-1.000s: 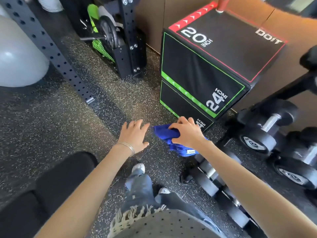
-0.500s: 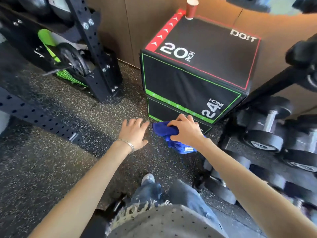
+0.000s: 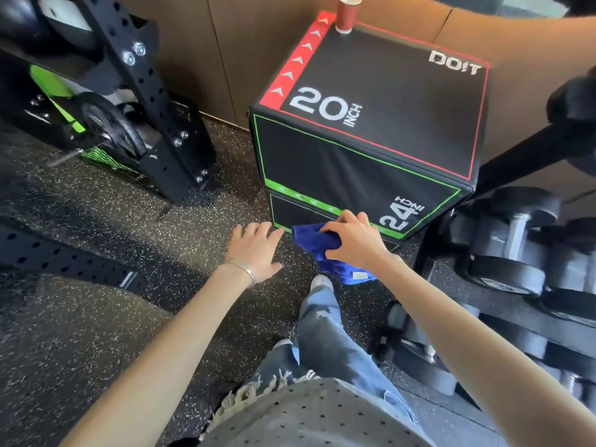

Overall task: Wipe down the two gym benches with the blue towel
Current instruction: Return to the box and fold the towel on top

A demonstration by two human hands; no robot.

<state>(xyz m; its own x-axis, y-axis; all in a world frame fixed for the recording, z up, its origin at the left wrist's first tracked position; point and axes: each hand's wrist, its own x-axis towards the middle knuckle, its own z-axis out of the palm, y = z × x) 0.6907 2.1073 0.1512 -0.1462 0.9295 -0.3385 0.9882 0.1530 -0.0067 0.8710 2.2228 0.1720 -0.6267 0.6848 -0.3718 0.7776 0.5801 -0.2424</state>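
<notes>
My right hand (image 3: 353, 241) grips a bunched blue towel (image 3: 325, 253), held in the air in front of me; a white label shows on its hanging end. Just to the left of the towel, my left hand (image 3: 254, 250) is stretched out with straight fingers, holding nothing. Both hands hover over the speckled floor, close to the lower front corner of a black plyo box (image 3: 371, 124). No gym bench is in view.
The plyo box stands against the wall, a red paper cup (image 3: 346, 12) on its top. A dumbbell rack (image 3: 516, 253) fills the right side. A black perforated rack upright (image 3: 148, 101) and a weight plate (image 3: 109, 124) stand at the left. My legs (image 3: 322, 333) are below.
The view has moved closer to the plyo box and turned right; the black bench pad at lower left has dropped out of sight. Both hands keep their pose, the right still holding the towel.
</notes>
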